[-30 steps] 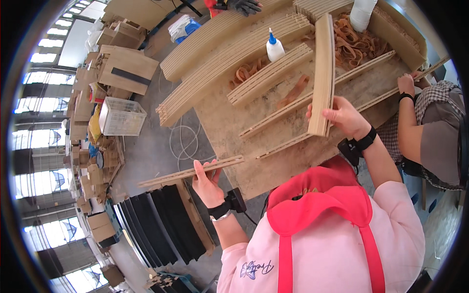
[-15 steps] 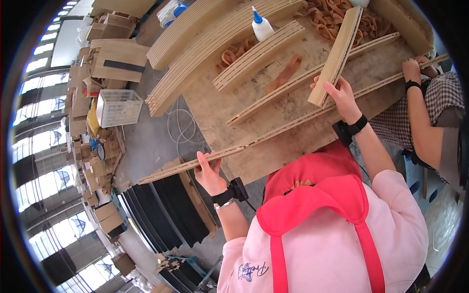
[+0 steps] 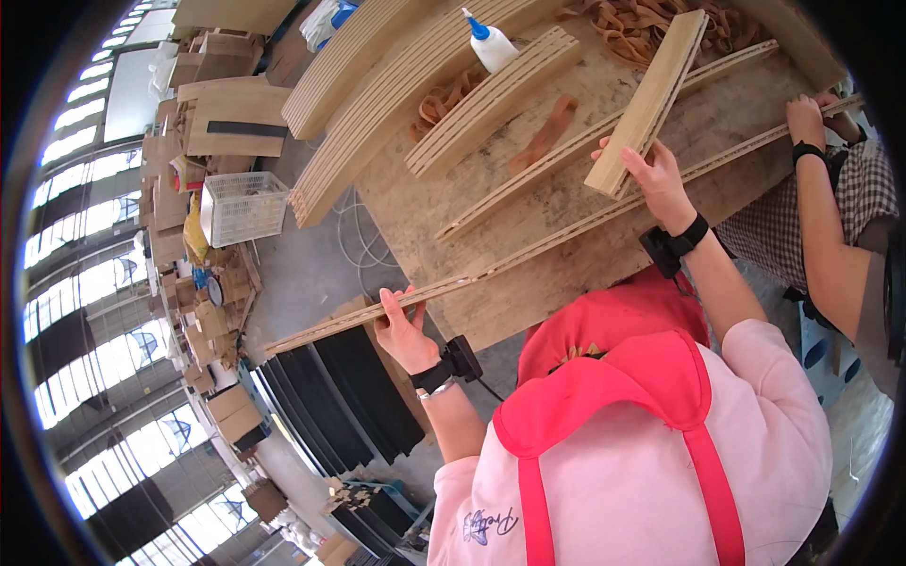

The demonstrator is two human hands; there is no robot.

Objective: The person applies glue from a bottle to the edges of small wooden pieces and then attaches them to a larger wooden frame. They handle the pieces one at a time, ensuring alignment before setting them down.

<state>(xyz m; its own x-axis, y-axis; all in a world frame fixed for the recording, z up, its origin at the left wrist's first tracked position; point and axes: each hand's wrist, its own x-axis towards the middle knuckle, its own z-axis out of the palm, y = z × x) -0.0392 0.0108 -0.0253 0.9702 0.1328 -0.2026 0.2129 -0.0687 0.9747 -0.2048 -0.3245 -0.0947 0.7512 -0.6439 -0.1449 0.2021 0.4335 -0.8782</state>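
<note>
My left hand (image 3: 408, 335) pinches the left part of a long, thin wooden strip (image 3: 566, 234) with slots along its edge. The strip runs along the table's near side, and its left end juts past the table. A visible joint or break lies just right of my hand. In my right hand (image 3: 658, 181) is a shorter, flat wooden slat (image 3: 651, 99), held at its lower end and slanting up to the right. Under the slat's far part lies another slotted strip (image 3: 528, 187) on the table. A co-worker's hand (image 3: 805, 121) is at the long strip's right end.
On the worktable (image 3: 396, 209) stand stacked curved wooden strips (image 3: 377, 123), a shorter stack (image 3: 491, 104), and a white glue bottle (image 3: 493, 49) with a blue cap. Brown bands (image 3: 628, 38) lie piled at the back. A white crate (image 3: 243, 209) and black panels (image 3: 344, 401) are at left.
The whole view has shifted and turned slightly. Both my hands keep their holds, and the slat has come slightly lower and left in view.
</note>
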